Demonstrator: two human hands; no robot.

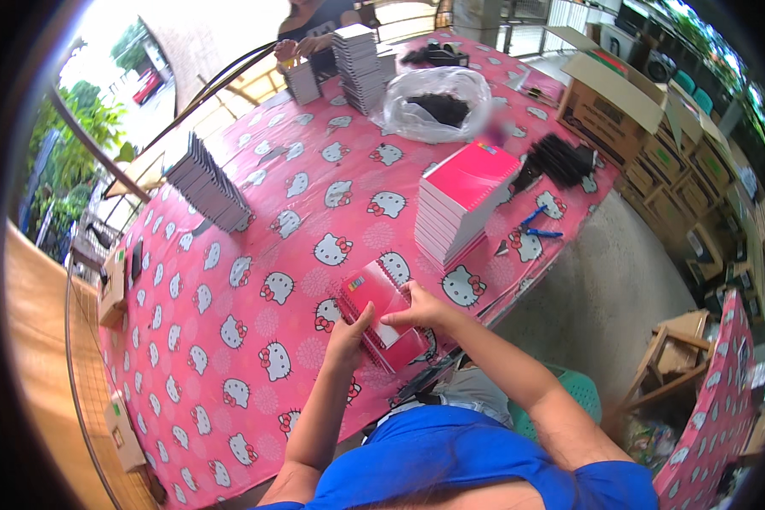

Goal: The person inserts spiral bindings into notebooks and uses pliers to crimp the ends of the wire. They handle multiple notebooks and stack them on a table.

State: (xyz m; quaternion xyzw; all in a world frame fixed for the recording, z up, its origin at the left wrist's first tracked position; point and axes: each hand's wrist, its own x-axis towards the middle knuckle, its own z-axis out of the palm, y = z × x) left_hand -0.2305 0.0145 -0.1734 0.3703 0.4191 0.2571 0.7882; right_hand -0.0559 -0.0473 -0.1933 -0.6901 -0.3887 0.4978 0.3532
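Note:
Close to the table's near edge, my two hands grip a pink-and-white spiral notebook point(374, 293) from both sides. My left hand point(344, 338) closes on its left edge, thumb on the cover. From the right, my right hand point(418, 308) grips it with the thumb across the front. Under it, partly hidden, another pink notebook point(406, 350) shows at an angle. Just beyond my right hand rises a tall stack of pink-covered notebooks point(461, 204). Blue-handled pliers point(542, 223) lie to the right of that stack.
Notebook stacks stand at the left point(208, 183) and far side point(359, 68). A clear plastic bag point(438, 102) holds dark pieces; a black bundle point(561, 161) lies near the right edge. Across the table, a person's hands point(302, 47) touch notebooks. Cardboard boxes point(608, 106) crowd the right.

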